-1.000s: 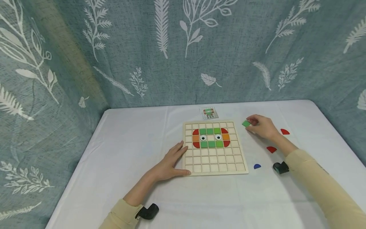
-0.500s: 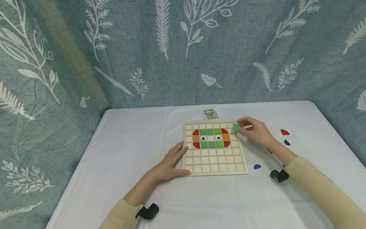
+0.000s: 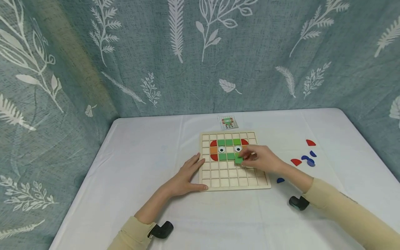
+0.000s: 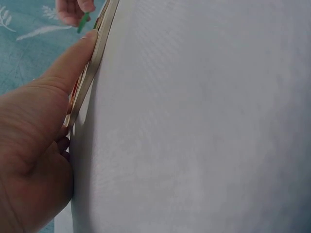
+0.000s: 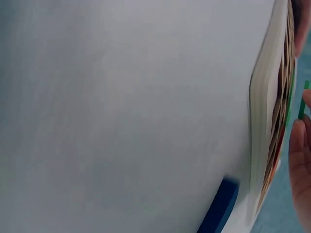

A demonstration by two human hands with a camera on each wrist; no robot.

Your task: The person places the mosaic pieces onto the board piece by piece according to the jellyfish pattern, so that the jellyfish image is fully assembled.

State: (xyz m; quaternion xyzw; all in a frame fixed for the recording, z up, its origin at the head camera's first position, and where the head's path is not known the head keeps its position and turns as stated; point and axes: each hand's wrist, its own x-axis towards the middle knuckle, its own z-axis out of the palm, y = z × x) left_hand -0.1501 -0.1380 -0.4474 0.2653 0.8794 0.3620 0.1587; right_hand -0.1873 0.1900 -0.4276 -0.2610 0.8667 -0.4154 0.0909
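A square wooden grid board [image 3: 215, 175] lies on the white table. Red, orange and green pieces and two eye tiles [image 3: 221, 149] sit in its upper cells. My right hand [image 3: 262, 159] pinches a green square tile [image 3: 238, 160] between thumb and fingers, over the lower right of the coloured pieces. In the right wrist view the tile [image 5: 304, 102] appears held above the board's surface. Along the board's left edge rests my left hand [image 3: 184, 178], fingers spread, thumb at the near left corner. The right hand hides some pieces on the right side.
Right of the board lie two red quarter-round pieces [image 3: 310, 142] and several blue half-round pieces [image 3: 310, 162]. One blue piece [image 3: 280, 180] lies close to the board's edge. Behind the board is a small pattern card [image 3: 227, 122]. A patterned curtain [image 3: 187, 86] hangs behind the table.
My right hand has carried the green tile left and nearer, from beside the board to over it. Blue pieces its arm had covered now show. The left hand has stayed put.
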